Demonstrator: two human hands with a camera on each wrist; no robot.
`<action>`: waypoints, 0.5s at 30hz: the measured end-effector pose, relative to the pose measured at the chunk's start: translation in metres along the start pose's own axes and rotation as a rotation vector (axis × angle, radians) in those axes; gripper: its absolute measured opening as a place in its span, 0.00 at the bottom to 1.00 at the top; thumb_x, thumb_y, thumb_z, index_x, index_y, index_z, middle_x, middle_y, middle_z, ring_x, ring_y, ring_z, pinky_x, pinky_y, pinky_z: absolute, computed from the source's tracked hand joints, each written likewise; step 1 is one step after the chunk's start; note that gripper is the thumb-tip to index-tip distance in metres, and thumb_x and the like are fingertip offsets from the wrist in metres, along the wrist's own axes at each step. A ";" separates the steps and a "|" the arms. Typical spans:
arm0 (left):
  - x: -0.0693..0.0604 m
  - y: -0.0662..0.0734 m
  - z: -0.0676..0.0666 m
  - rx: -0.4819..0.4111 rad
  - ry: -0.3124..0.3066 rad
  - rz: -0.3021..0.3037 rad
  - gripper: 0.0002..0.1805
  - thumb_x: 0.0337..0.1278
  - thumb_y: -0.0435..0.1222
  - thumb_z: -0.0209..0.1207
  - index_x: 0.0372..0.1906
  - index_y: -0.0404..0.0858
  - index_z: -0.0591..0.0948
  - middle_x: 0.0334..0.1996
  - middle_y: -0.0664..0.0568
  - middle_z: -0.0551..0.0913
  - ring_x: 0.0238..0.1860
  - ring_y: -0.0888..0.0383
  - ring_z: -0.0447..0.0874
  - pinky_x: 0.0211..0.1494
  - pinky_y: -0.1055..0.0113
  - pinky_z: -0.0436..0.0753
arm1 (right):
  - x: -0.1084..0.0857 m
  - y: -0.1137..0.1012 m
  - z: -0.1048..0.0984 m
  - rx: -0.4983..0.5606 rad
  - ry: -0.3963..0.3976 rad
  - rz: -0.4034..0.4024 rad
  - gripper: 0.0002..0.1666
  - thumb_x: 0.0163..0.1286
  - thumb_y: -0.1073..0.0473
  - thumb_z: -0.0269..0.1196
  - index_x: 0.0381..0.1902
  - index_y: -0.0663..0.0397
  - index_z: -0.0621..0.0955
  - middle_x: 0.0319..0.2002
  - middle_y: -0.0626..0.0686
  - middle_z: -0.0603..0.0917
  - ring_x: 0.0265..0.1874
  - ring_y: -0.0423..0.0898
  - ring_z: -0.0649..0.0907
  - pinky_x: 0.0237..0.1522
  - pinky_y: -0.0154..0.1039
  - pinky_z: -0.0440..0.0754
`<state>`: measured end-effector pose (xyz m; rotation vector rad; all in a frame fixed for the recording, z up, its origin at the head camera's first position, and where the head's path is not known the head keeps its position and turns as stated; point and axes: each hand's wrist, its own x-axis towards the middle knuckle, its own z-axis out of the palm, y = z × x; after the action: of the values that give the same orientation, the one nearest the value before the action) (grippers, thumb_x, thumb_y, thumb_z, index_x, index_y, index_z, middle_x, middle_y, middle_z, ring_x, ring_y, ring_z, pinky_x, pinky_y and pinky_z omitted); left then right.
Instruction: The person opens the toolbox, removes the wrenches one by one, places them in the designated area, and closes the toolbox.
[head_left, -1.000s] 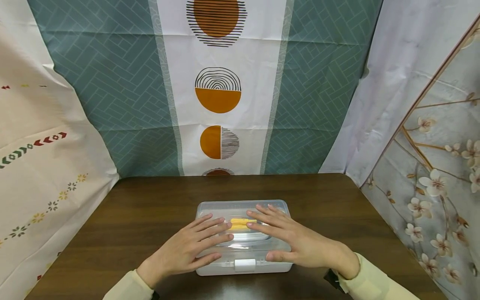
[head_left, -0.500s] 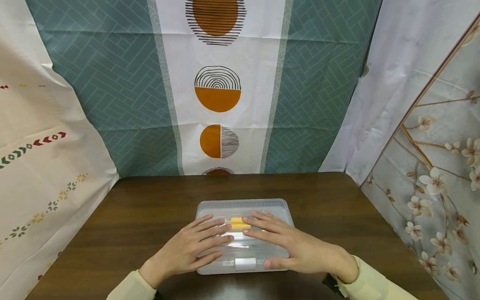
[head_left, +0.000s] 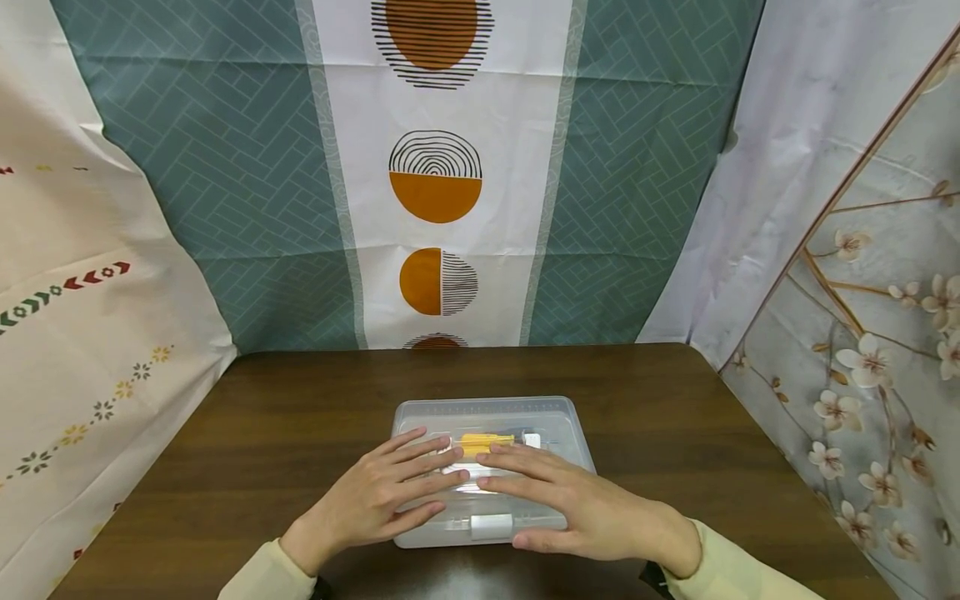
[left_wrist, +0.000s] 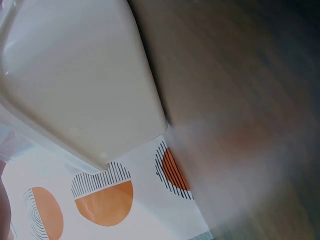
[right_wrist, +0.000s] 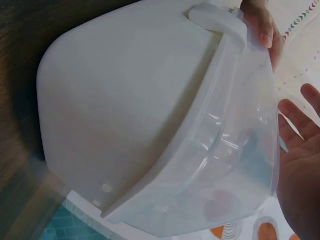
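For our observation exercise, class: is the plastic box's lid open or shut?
Shut: the clear lid sits down on the white base, and the latch spans the seam at the front.

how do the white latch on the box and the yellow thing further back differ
Place: the white latch sits on the near edge of the clear box, while the yellow thing shows further back.
Cover: the latch is in plain view; the yellow thing is partly covered by the right hand.
Both lie within the box's outline.
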<state>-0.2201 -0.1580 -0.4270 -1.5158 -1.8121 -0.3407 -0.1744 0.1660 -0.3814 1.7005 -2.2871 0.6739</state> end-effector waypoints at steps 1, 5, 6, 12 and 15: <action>0.000 0.000 0.000 -0.002 -0.001 -0.002 0.23 0.80 0.48 0.51 0.69 0.45 0.80 0.66 0.48 0.81 0.65 0.47 0.81 0.72 0.47 0.74 | 0.000 0.000 0.001 -0.022 0.014 -0.012 0.38 0.79 0.47 0.62 0.80 0.48 0.65 0.79 0.52 0.64 0.77 0.51 0.66 0.76 0.50 0.67; 0.000 0.001 0.001 -0.011 -0.004 -0.014 0.23 0.80 0.48 0.51 0.69 0.45 0.80 0.66 0.48 0.81 0.66 0.48 0.81 0.73 0.48 0.73 | 0.000 0.001 0.003 -0.073 0.050 -0.033 0.37 0.78 0.48 0.63 0.79 0.48 0.67 0.76 0.52 0.68 0.75 0.50 0.69 0.76 0.50 0.67; 0.000 0.002 0.001 -0.013 -0.003 -0.017 0.23 0.80 0.48 0.51 0.69 0.45 0.80 0.66 0.48 0.81 0.66 0.48 0.81 0.73 0.48 0.73 | 0.001 0.001 0.003 -0.083 0.057 -0.039 0.36 0.77 0.48 0.64 0.78 0.48 0.67 0.76 0.52 0.69 0.74 0.49 0.69 0.75 0.51 0.68; 0.001 0.002 0.000 -0.020 0.004 -0.024 0.23 0.80 0.48 0.52 0.69 0.45 0.80 0.64 0.48 0.83 0.65 0.48 0.82 0.73 0.48 0.73 | 0.004 0.003 0.010 -0.195 0.088 -0.107 0.33 0.77 0.50 0.65 0.74 0.50 0.71 0.72 0.52 0.73 0.71 0.48 0.73 0.69 0.55 0.75; 0.001 0.002 0.000 -0.017 0.008 -0.022 0.23 0.80 0.48 0.52 0.69 0.45 0.80 0.64 0.48 0.83 0.64 0.48 0.82 0.72 0.48 0.74 | 0.004 0.006 0.015 -0.290 0.101 -0.143 0.31 0.77 0.50 0.65 0.72 0.51 0.73 0.70 0.52 0.75 0.69 0.48 0.74 0.66 0.52 0.78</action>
<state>-0.2183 -0.1563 -0.4269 -1.5055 -1.8254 -0.3734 -0.1801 0.1572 -0.3941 1.6324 -2.0553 0.3686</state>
